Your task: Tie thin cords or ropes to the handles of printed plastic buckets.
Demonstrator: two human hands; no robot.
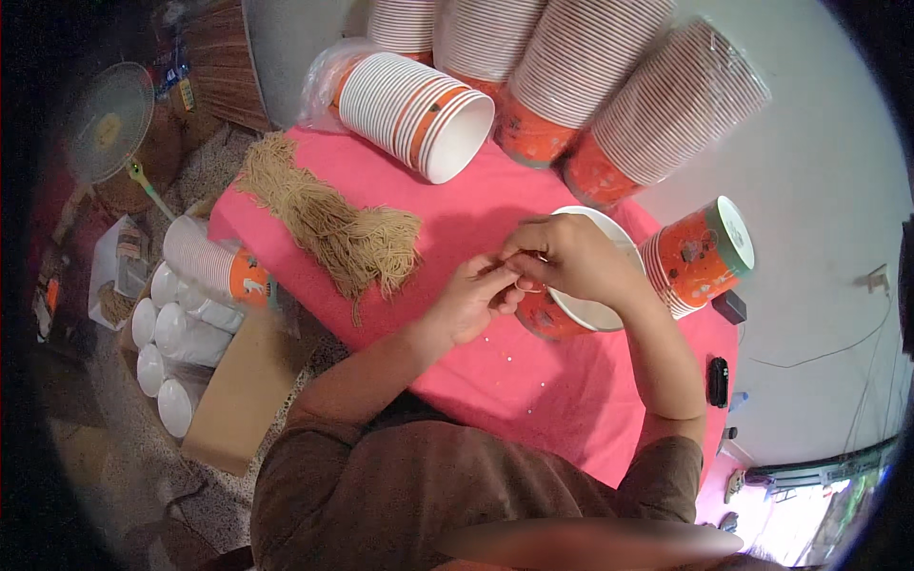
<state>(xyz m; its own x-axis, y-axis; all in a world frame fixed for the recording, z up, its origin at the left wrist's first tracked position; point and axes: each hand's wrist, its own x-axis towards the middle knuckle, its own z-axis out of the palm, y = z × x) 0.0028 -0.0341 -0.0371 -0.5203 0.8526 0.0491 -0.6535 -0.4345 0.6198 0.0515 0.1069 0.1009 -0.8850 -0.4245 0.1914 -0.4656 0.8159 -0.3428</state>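
A pink-covered table (590,400) carries everything here. On its left lies a hank of tan twine (328,224); behind that, a long nest of white-rimmed paper buckets (409,109) rests on its side. An orange paper bucket (549,321) stands open-mouthed near the middle, with a short inverted bucket stack (690,255) just beside it. Tiny pale specks (509,359) dot the near cloth.

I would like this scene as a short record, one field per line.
Hands: left hand and right hand, bare, fingertips together; held item unclear
Near right hand: open round orange-and-white paper bucket
Surface: pink fabric cloth
Left on cloth: long bundle of thin tan strands
Far edge: lying stack of nested white-and-orange paper buckets
Beside cloth, left: brown cardboard box
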